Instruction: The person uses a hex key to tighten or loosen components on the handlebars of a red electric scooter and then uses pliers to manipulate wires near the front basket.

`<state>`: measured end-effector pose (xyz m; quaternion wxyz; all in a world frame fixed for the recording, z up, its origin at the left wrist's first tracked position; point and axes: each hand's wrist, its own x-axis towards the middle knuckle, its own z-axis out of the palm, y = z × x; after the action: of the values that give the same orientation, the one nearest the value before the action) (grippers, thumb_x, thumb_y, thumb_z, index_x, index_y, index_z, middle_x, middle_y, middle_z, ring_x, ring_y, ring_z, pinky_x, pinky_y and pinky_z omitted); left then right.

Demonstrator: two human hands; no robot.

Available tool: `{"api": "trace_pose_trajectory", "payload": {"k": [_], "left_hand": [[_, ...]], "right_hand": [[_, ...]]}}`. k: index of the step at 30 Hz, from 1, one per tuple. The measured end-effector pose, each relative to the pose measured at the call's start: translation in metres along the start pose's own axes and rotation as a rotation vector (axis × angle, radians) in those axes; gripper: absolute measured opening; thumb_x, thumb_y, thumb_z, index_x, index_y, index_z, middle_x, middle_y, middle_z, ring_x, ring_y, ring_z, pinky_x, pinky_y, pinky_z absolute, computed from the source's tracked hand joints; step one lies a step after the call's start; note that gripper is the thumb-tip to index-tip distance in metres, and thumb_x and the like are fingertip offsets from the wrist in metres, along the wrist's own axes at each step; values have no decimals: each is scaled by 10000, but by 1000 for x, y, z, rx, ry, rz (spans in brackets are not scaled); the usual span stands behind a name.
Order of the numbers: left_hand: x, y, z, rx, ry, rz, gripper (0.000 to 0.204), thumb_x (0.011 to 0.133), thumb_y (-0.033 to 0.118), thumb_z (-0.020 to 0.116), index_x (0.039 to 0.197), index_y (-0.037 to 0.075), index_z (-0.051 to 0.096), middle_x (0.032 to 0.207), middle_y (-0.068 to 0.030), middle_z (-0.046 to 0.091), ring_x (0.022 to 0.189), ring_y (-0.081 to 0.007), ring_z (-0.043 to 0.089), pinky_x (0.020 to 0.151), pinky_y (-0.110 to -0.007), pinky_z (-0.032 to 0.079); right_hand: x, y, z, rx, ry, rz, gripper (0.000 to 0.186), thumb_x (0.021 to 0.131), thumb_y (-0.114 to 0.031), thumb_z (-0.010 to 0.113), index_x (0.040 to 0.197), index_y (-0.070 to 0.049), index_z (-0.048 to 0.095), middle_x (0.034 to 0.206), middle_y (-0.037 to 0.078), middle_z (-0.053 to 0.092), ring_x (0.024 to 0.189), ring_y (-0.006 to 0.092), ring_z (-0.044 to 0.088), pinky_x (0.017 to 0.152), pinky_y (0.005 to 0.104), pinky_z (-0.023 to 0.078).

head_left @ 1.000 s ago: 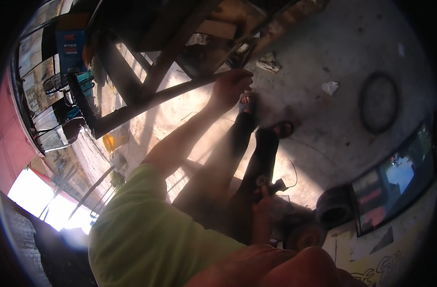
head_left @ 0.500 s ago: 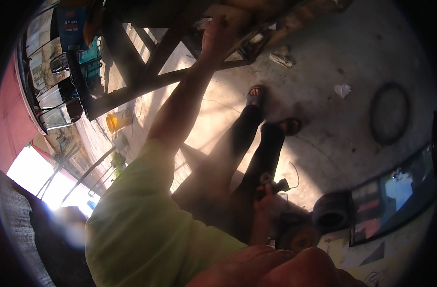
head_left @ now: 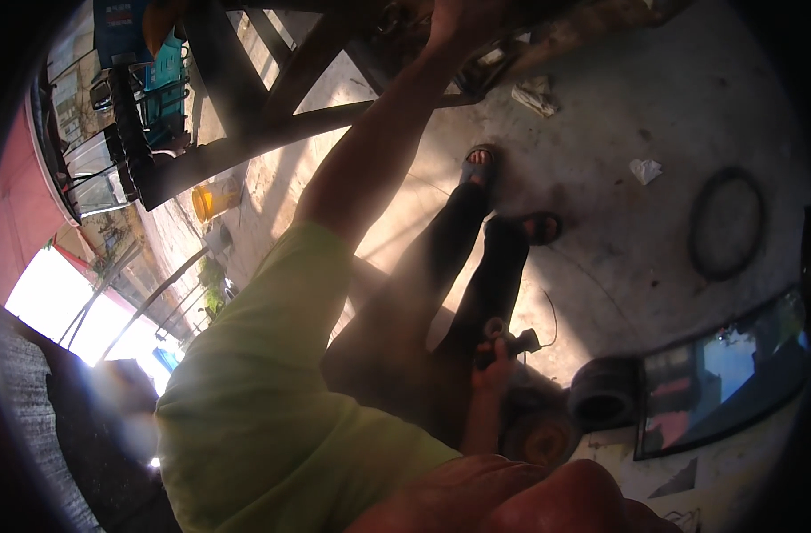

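My left arm stretches out to the far side, and my left hand [head_left: 461, 18] is at the dark shelf or bench of a metal frame [head_left: 277, 133]. Shadow and the picture's rim hide its fingers, so I cannot tell whether it grips anything. Low beside my leg, my right hand [head_left: 491, 373] is closed round a dark hand tool [head_left: 521, 341] with a pale round ring at one end. A thin cord or wire curves up from the tool's other end. The tool's exact kind is too dark to make out.
A crumpled wrapper [head_left: 534, 95], a white scrap [head_left: 645, 170] and a dark ring [head_left: 727, 224] are on the concrete floor. Tyres [head_left: 605, 395] and a glass pane [head_left: 725, 373] stand at the right. At the left are a yellow bucket [head_left: 214, 202] and a teal machine [head_left: 164, 84].
My left hand has moved farther away and to the right along the frame, deeper into shadow. The right hand keeps its hold on the tool in nearly the same place.
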<state>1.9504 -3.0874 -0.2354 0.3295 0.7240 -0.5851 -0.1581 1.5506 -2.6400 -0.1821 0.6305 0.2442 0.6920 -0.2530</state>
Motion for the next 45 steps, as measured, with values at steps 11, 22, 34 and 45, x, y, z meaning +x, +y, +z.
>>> {"api": "trace_pose_trajectory", "payload": {"k": [11, 22, 34, 45], "left_hand": [[-227, 29, -121, -66, -414, -290, 125, 863, -3, 724, 980, 36, 743, 1052, -87, 709, 972, -238, 708, 863, -320, 559], [-174, -139, -255, -572, -157, -570, 178, 966, 127, 705, 1132, 64, 719, 1028, -59, 730, 940, -144, 684, 828, -279, 535], [-165, -130, -281, -706, -205, -612, 183, 959, 116, 703, 1135, 64, 703, 1013, -52, 711, 926, -144, 671, 819, -280, 532], [-164, -132, -295, -712, -221, -644, 190, 953, 106, 701, 1137, 65, 688, 999, -46, 693, 914, -144, 660, 812, -282, 529]], "right_hand": [[83, 44, -112, -834, -1, -620, 186, 949, -90, 642, 1132, -75, 611, 888, 46, 651, 652, 152, 608, 585, 286, 534], [13, 5, -9, -257, -65, -101, 151, 949, -125, 657, 1092, -91, 624, 885, 26, 631, 642, 131, 583, 575, 263, 504], [28, 22, -24, -160, -119, -142, 256, 920, -40, 656, 1165, -55, 583, 956, 50, 620, 707, 143, 581, 623, 281, 521], [53, 36, -57, -63, -186, -56, 427, 895, 12, 665, 1300, -64, 552, 1065, 94, 667, 765, 182, 648, 630, 318, 575]]}}
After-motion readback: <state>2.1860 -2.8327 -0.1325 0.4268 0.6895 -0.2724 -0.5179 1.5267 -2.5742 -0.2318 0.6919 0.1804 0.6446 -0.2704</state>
